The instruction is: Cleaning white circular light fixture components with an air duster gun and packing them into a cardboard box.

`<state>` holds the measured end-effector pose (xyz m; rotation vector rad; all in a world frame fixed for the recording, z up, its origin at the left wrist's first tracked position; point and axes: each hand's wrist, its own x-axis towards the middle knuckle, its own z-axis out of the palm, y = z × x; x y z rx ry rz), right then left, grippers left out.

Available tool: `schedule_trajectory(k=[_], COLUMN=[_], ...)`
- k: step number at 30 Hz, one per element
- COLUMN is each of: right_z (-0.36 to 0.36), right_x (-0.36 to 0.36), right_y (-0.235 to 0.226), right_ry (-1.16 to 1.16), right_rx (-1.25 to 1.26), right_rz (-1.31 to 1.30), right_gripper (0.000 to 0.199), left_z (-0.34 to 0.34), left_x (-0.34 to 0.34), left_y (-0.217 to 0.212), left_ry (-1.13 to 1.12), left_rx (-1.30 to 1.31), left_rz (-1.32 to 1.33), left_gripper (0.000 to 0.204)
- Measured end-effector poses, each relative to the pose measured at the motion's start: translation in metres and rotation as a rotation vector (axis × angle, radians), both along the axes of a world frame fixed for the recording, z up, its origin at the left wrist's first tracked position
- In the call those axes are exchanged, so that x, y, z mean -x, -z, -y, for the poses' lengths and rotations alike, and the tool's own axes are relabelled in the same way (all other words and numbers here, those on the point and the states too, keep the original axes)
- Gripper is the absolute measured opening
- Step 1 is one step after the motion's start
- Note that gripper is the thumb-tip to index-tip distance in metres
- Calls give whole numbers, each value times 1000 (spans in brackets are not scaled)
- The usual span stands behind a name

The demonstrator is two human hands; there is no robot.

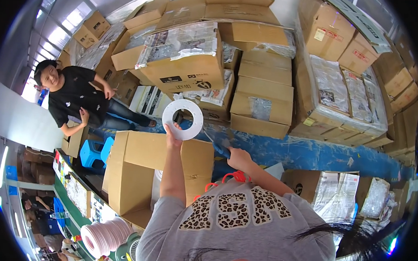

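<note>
My left hand (173,136) holds up a flat white ring (196,115) with a large round hole, fingers closed on its lower left edge. In my right hand (241,160) is a blue-handled tool (221,150) with a narrow grey metal end, its tip pointing at the ring's right edge. Whether the tip touches the ring, I cannot tell. Below my left hand stands an open cardboard box (131,185), with a bit of something white inside, partly hidden by my forearm.
Cardboard cartons (263,93) stand in stacks across the blue floor (320,156). A person (82,94) in a black shirt stands at the left, near a blue stool (93,152). A spool of pinkish tubing (104,238) sits on the green bench at lower left. More boxes (304,183) are at right.
</note>
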<state>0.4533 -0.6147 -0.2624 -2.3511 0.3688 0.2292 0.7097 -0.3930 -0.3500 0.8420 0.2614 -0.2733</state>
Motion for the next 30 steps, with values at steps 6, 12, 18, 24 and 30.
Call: schedule_trajectory(k=[6,12,18,24,30], right_z=[-4,-11,-11,-19,-49], right_x=[5,6,-6,-81,-148], right_y=[-10,-10,-30,-71,-128], right_ry=[-127,-247,-485,-252,-270], right_rx=[-120,-131,-281,-346,-94], right_rz=[-46,39,-58,226,249], right_gripper=[40,45,31,25,22], left_z=[7,21,-12,-93,-119], left_x=[-2,5,-6,14,68], left_y=[12,1,-8,-19,-45], left_ry=[95,288,146,80,-70], left_rx=[-44,151,312,174,193], left_rz=[6,-15,-105,-19,30], left_gripper=[49,53,50,51,53])
